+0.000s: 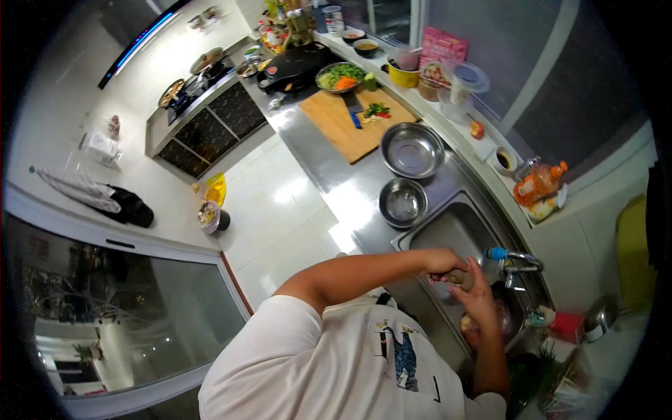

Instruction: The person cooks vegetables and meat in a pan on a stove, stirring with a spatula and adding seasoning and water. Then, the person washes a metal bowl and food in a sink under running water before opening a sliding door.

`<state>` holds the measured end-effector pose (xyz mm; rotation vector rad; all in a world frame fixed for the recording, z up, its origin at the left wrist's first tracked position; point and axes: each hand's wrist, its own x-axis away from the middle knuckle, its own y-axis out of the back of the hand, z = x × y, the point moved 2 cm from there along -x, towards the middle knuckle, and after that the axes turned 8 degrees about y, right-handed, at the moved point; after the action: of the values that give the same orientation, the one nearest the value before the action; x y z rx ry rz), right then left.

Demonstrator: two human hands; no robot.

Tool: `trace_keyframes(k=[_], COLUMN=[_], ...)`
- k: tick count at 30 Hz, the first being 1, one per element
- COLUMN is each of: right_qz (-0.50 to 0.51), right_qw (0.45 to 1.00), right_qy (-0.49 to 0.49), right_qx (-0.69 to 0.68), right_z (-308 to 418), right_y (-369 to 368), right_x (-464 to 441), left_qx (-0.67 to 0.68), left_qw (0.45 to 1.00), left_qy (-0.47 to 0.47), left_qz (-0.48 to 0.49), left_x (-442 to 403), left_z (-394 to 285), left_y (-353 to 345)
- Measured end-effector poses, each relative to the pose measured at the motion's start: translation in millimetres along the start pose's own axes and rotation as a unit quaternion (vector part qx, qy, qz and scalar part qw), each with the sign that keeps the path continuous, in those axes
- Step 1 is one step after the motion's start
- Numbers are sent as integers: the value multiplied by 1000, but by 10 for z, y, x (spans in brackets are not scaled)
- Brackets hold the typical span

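Over the double sink, my left hand is closed at one end of a small brown lump, perhaps a root vegetable. My right hand comes up from below, its fingers and thumb around the same lump. Fingers hide much of it, so its exact kind cannot be made out. Under my right wrist, round pale and reddish items lie in the near basin, partly hidden by the arm. Beside my hands is the faucet with a blue tip.
Two steel bowls stand beyond the sink. A cutting board bears a knife and chopped vegetables. Behind it is a bowl of shredded vegetables. An orange soap bottle stands on the ledge; a stove is farther back.
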<state>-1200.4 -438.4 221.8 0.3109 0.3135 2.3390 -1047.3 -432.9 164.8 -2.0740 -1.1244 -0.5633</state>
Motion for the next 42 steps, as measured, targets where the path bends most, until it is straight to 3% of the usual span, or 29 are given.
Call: trace_keyframes(k=[2, 4, 6, 7, 8, 9, 11, 14, 18, 19, 20, 22, 24, 25, 27, 29, 30, 31, 32, 34, 35, 36, 38, 39, 42], right_qz=[19, 6, 5, 15, -2, 5, 24, 131, 74, 63, 49, 44, 49, 46, 1, 9, 7, -38, -83, -39, 3, 31, 131, 128, 203], right_qw=[992, 991, 994, 989, 953, 947, 928, 906, 929, 986, 997, 998, 995, 995, 1000, 988, 987, 973, 953, 908, 893, 907, 897, 895, 898], right_qy=[0, -18, -8, -145, -284, -267, -261, -249, -219, -97, 26, 9, -47, -50, -5, -112, -100, -151, -198, -185, -145, -127, -151, -153, -150], right_qx=[125, 136, 107, -6, -104, -176, -266, -318, -290, -120, 56, 38, 77, 74, 11, -106, -124, -172, -214, -375, -427, -401, -395, -399, -359], right_z=[33, -481, -764, -606, -442, -353, -392, -265, -543, -540, -487, -353, -486, -570, -535, -401, -564, -504, -346, -93, -100, 19, 460, 462, 496], right_y=[22, 76, 159, 201, 244, 253, 259, 250, 171, 134, 71, 36, 4, 3, 13, 151, 232, 293, 418, 623, 678, 699, 708, 710, 759], right_x=[7, -11, 35, 40, 58, 77, 153, 106, 104, 68, 40, 7, -20, -35, -90, -117, -166, -186, -208, -274, -311, -330, -386, -425, -492], left_qx=[-12, -74, -137, -243, -292, -338, -468, -523, -507, -519, -530, -525, -484, -440, -436, -372, -417, -474, -496, -638, -686, -730, -732, -734, -742], left_qw=[1000, 995, 988, 946, 910, 862, 778, 758, 793, 802, 809, 813, 857, 877, 878, 909, 877, 800, 663, 543, 492, 439, 424, 391, 387], left_qy=[9, 38, -3, -175, -263, -349, -379, -353, -308, -265, -219, -218, -123, -139, -134, -117, -92, -210, -429, -492, -488, -481, -509, -531, -525], left_qz=[10, -46, -70, -123, -131, -147, -182, -166, -137, -134, -130, -126, -131, -138, -145, -146, -222, -303, -361, -237, -223, -208, -161, -162, -154], left_x=[-30, 57, 211, 385, 444, 508, 454, 491, 447, 427, 412, 373, 361, 284, 140, 146, 267, 333, 462, 638, 676, 693, 640, 688, 622], left_z=[-3, -79, -122, -206, -239, -266, -274, -377, -409, -416, -414, -425, -469, -437, -443, -526, -688, -755, -828, -1093, -1147, -1172, -1332, -1447, -1623], left_y=[-2, -12, -62, -112, -120, -130, -94, -42, 35, 46, 47, 48, 46, 87, 134, 135, 77, 35, -18, -124, -166, -190, -106, -155, -238])
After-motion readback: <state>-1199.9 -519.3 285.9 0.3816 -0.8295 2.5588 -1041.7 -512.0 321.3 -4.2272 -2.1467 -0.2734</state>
